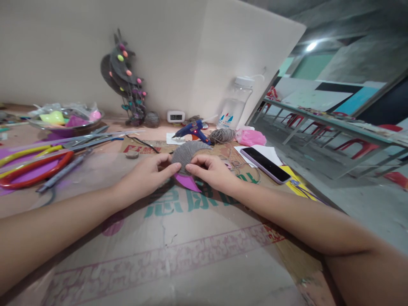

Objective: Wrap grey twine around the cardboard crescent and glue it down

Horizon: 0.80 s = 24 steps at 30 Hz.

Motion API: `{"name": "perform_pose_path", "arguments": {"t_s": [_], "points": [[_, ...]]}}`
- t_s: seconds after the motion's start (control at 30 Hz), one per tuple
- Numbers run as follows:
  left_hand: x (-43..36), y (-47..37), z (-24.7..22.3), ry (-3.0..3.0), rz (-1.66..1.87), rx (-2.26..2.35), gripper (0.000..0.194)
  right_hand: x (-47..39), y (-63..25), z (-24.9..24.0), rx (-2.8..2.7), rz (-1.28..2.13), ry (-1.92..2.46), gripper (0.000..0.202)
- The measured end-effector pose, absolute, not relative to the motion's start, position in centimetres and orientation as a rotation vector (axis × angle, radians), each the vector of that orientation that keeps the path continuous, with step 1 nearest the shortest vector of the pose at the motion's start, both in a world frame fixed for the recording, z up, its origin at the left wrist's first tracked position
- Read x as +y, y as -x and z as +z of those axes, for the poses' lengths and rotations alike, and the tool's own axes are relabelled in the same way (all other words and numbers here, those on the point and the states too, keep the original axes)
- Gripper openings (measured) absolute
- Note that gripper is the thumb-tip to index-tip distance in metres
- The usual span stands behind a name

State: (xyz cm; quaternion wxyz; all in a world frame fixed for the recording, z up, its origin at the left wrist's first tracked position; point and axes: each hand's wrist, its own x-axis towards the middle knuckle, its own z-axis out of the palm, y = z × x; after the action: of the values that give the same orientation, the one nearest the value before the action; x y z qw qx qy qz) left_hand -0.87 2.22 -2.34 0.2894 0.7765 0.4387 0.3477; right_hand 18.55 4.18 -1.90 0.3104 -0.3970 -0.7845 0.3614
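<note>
1. Printed cardboard (197, 263) covers the table beneath my fingers and runs out toward me.
2. Well left of my fingers lie red-handled scissors (69, 158); beyond those sits a clear bowl (92, 124) of colourful bits.
3. My left hand (145, 174) comes in on a forearm slanting up from the lower left, thumb forward, narrowed to a pinch on the crescent's left edge.
4. Between my two thumbs is that crescent (185, 154), wrapped in grey yarn, its bare purple tip (188, 182) pointing toward me. Just beyond my fingertips rests a blue glue gun (195, 131).
5. My right hand (216, 172) mirrors the left, forearm angling in from the lower right, fingers curled, thumb and forefinger gripping the crescent's right side.
6. Right of those fingers lies a phone (266, 165).
</note>
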Motion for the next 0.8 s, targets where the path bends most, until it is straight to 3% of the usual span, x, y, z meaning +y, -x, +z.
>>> {"name": "perform_pose_path", "arguments": {"t_s": [0.8], "points": [[2.22, 0.88, -2.28, -1.972, 0.976, 1.16, 0.027, 4.08, -18.55, -1.92, -2.087, 0.931, 1.052, 0.03]]}}
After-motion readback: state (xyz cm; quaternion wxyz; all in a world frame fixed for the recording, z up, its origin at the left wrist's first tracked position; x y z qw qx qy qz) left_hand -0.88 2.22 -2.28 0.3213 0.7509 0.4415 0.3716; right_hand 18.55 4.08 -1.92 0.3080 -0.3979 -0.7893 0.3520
